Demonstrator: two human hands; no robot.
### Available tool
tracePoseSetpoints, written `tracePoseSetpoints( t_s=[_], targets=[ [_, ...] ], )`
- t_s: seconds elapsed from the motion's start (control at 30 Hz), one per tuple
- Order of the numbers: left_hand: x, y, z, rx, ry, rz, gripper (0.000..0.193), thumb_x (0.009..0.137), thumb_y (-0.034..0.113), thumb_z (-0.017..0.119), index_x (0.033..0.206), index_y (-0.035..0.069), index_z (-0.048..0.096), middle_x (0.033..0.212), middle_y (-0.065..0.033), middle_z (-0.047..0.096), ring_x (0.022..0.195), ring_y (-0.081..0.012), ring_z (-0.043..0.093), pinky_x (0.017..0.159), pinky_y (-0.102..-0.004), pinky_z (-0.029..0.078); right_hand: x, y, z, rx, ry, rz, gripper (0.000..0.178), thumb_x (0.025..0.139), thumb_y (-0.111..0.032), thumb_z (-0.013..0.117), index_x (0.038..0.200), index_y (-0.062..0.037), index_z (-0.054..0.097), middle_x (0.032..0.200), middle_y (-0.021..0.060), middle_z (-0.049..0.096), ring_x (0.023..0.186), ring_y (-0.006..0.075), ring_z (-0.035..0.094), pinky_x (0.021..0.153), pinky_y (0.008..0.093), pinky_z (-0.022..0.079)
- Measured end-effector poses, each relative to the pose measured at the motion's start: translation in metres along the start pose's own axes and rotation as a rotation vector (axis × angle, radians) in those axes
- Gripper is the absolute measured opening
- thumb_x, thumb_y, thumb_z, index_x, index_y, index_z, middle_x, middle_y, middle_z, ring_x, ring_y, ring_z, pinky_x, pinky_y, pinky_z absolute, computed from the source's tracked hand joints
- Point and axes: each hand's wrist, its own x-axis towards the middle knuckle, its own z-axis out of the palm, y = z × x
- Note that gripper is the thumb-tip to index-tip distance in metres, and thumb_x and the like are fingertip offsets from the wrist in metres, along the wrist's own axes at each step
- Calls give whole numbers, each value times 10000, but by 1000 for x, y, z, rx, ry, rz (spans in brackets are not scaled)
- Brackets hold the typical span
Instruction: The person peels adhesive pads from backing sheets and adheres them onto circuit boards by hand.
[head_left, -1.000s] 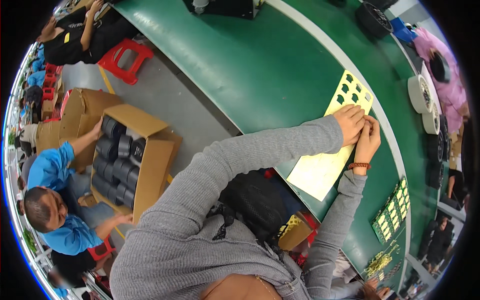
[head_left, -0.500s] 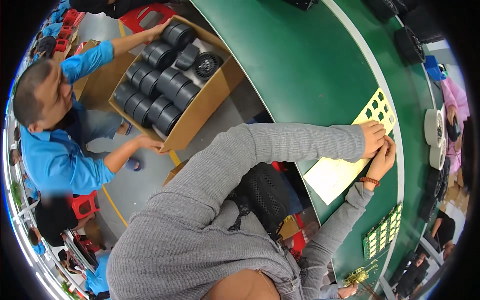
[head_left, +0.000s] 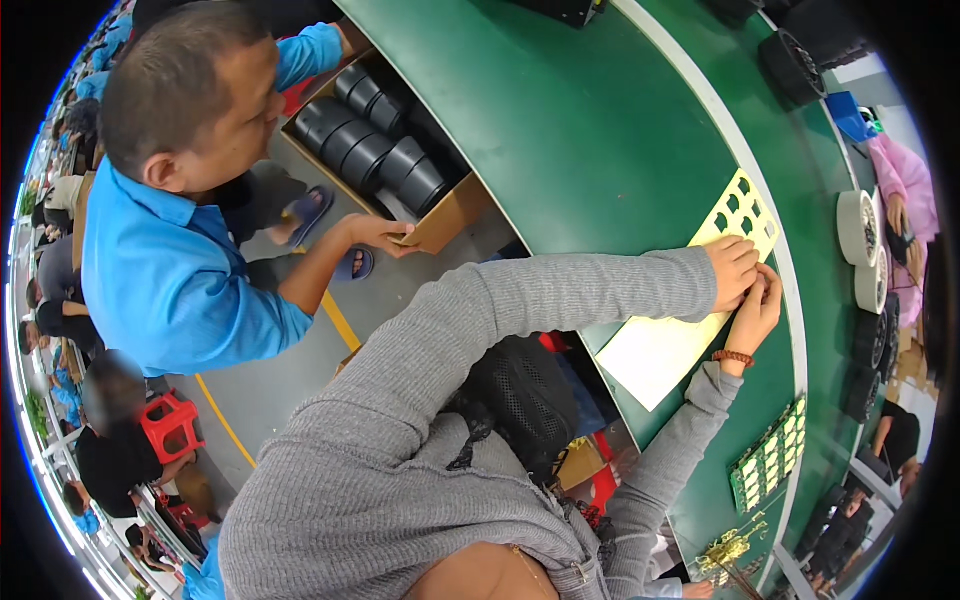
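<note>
A pale yellow sheet [head_left: 655,360] with rows of dark cut-outs lies slantwise on the green worktable [head_left: 590,140]. My left hand [head_left: 733,270] rests over its middle, fingers curled and closed on the sheet. From the near side, my right hand [head_left: 756,315] meets it, wearing a beaded bracelet [head_left: 735,357]. The fingertips of my right hand are pinched together beside the left fingers at the sheet's edge; whatever is between them is hidden. Closer to me on the right lies a green panel [head_left: 768,455] bearing rows of pale yellow pieces.
Yellow scraps [head_left: 730,548] lie near the table's lower end. At left, a person in a blue shirt [head_left: 190,290] holds a cardboard box [head_left: 455,215] of black wheels against the table's edge. White wheels [head_left: 857,230] and black wheels [head_left: 790,68] stand beyond the table's far edge.
The person in blue has moved right and closer, shifting the box of wheels toward the table's edge, partly out of sight. My hands stay on the sheet, with only slight movement.
</note>
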Motion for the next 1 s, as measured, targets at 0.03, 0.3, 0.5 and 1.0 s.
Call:
tracePoseSetpoints(
  t_s=[0.03,0.3,0.5,1.0],
  targets=[
    [1,8,0,16,-1,15,339,742,269,565,955,5,560,1069,-152,528,1029,-278,484,933,-362,357,-3,1,-7,19,4,-3,154,856,-80,471,940,-3,574,792,63,581,687,114,511,616,255,441],
    [12,52,1,42,2,16,346,719,235,573,977,6,549,1085,-152,520,1052,-298,472,925,-381,367,-13,14,-45,117,57,-97,138,837,-87,488,912,-26,586,694,60,570,620,116,509,572,264,434],
    [15,47,11,29,-28,24,385,735,239,569,1038,6,523,1123,-156,498,1099,-305,445,953,-393,342,-6,20,-47,15,67,-73,131,833,-88,488,899,-36,588,668,78,572,570,145,519,536,277,430],
    [15,34,7,10,-114,9,403,785,250,546,1104,10,488,1193,-167,457,1140,-298,419,989,-392,310,-1,15,-38,-39,63,-73,123,837,-88,482,879,-39,587,675,79,567,577,150,522,540,276,429]
  ],
)
